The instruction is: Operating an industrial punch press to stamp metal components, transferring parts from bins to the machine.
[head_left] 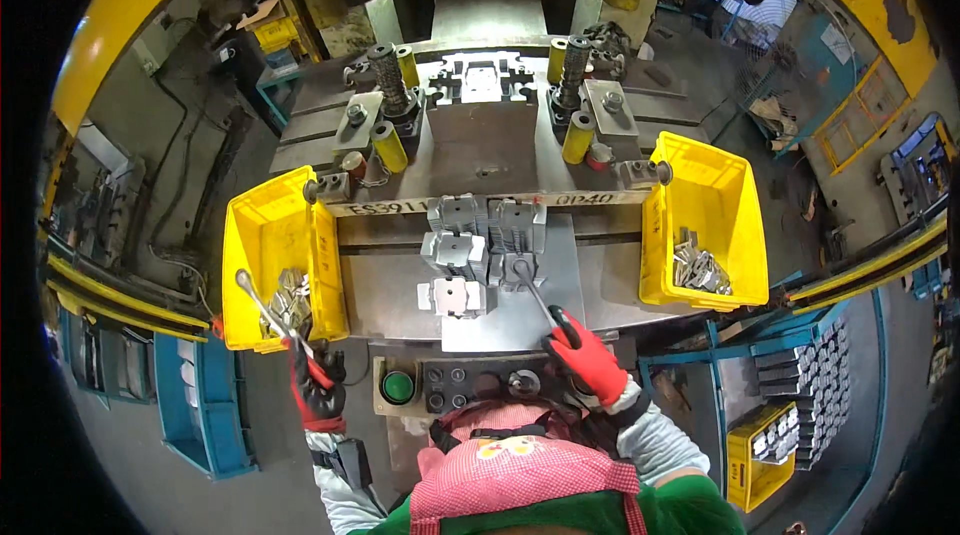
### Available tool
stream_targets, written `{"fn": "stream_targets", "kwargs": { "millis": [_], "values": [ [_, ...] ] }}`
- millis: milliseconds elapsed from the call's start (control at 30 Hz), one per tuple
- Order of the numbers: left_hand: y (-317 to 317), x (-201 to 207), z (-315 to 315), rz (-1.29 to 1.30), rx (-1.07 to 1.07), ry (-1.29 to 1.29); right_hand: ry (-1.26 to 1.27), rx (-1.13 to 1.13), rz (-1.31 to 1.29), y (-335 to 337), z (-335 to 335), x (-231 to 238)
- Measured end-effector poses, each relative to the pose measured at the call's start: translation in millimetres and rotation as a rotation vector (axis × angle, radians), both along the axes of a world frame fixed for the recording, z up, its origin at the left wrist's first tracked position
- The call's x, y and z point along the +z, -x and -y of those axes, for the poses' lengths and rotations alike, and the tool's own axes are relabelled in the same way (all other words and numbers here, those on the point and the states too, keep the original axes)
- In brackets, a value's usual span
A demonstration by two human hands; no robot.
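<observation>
My left hand (318, 387), in a red and black glove, is closed round a long metal rod with a round end (268, 313). That rod reaches up over the left yellow bin (235, 265), which holds small metal pieces (290, 300). My right hand (592, 360), gloved alike, grips a second metal rod with a round end (538, 299). Its tip lies over the nearer right stack of stamped metal parts (513, 280); I cannot tell whether it touches. Beside it stand more stacks of metal parts (455, 253), the nearest part (452, 297) looking brighter.
Ahead is a press die (485, 150) with guide posts (385, 75) and yellow cylinders (578, 135). A right yellow bin (655, 235) holds metal pieces. A control panel with a green button (398, 387) sits close to me. A blue rack (720, 405) stands right.
</observation>
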State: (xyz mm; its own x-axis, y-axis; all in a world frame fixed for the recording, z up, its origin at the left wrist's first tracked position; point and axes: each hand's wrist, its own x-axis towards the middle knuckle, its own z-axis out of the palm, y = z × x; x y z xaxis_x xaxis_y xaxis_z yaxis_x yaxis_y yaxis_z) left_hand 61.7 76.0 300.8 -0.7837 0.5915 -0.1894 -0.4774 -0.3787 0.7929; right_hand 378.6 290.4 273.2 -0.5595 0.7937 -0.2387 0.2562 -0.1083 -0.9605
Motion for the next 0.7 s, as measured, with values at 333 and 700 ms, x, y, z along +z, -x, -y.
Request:
{"fn": "stream_targets", "kwargs": {
  "millis": [333,700],
  "values": [
    [6.1,-21.4,18.9,-0.002,0.065,0.036,-0.44,-0.013,-0.232,52.7,-99.4,82.1],
    [2.8,-35.2,49.6,-0.024,0.236,0.22,-0.456,0.055,0.137,170.6,-251.1,76.9]
  ]
}}
